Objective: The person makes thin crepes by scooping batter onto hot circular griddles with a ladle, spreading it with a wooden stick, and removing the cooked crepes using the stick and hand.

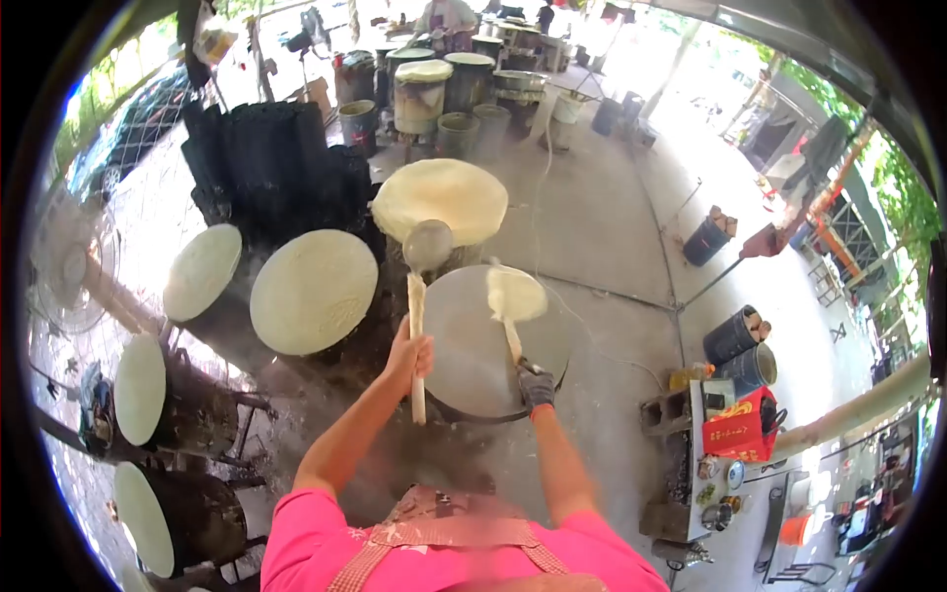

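My left hand point(409, 357), bare, is closed round the wooden handle of a long ladle point(428, 247), whose round metal bowl is up over the near edge of a pale batter sheet. In a dark glove, my right hand point(536, 385) grips the handle of a spreader point(512, 335). The spreader's head lies at a patch of pale batter point(518, 294) on the upper right of a round grey griddle point(464, 345). Behind the griddle is another round surface covered by a pale sheet point(444, 197).
More batter-covered round griddles point(314, 292) stand to the left, several on dark drums. Black stacked material point(258, 158) rises behind them. Pots point(420, 97) stand at the back, with a person point(447, 18) beyond. On the right, a side table holds a red bag point(742, 426).
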Action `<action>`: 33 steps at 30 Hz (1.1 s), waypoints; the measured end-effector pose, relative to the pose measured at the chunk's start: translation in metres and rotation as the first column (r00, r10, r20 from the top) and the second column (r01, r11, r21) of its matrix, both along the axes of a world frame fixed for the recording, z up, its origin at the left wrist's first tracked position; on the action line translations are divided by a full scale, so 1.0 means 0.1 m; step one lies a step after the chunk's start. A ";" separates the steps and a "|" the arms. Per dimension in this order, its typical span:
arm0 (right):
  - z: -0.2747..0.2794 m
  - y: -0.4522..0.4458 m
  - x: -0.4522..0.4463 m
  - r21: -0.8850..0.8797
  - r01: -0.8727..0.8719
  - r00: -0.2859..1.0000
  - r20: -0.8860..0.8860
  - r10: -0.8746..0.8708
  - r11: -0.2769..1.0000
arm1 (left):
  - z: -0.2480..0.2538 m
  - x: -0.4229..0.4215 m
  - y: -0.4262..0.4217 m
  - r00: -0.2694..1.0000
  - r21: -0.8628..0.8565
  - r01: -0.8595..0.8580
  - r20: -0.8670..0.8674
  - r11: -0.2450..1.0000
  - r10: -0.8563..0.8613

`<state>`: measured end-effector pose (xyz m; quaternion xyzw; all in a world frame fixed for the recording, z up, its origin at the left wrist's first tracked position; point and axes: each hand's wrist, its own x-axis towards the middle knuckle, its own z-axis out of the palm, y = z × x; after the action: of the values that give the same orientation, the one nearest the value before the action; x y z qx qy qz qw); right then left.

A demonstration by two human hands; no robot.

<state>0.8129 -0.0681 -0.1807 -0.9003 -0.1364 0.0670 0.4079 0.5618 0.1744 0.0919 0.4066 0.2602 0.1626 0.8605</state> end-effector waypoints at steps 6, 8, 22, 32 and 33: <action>1.26 -0.39 -0.15 0.095 -0.089 0.990 -0.105 0.099 0.991 | 1.30 -1.17 -0.53 0.730 -0.277 0.281 0.684 0.919 -0.017; 1.70 0.12 -0.89 0.159 0.339 0.824 -0.525 -0.211 0.927 | 1.62 -1.42 -0.61 0.513 -0.040 0.306 0.849 0.951 -0.129; 1.00 0.11 -0.82 0.534 0.244 0.578 -0.750 0.321 0.809 | 2.21 -1.44 -0.90 0.291 0.106 0.363 0.931 0.926 -0.221; 1.82 0.11 -0.34 0.271 -0.042 0.593 -0.768 0.243 0.962 | 1.70 -0.95 -0.91 0.633 -0.190 0.080 0.768 0.979 0.098; 1.70 -0.01 -0.27 0.324 -0.139 0.631 -0.700 0.336 0.936 | 1.55 -0.99 -0.85 0.714 -0.225 0.025 0.687 0.974 0.140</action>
<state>0.7863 -0.0693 -0.0111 -0.7111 -0.0829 0.4656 0.5203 0.4625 0.0890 0.2468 0.2102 -0.0549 0.3013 0.9284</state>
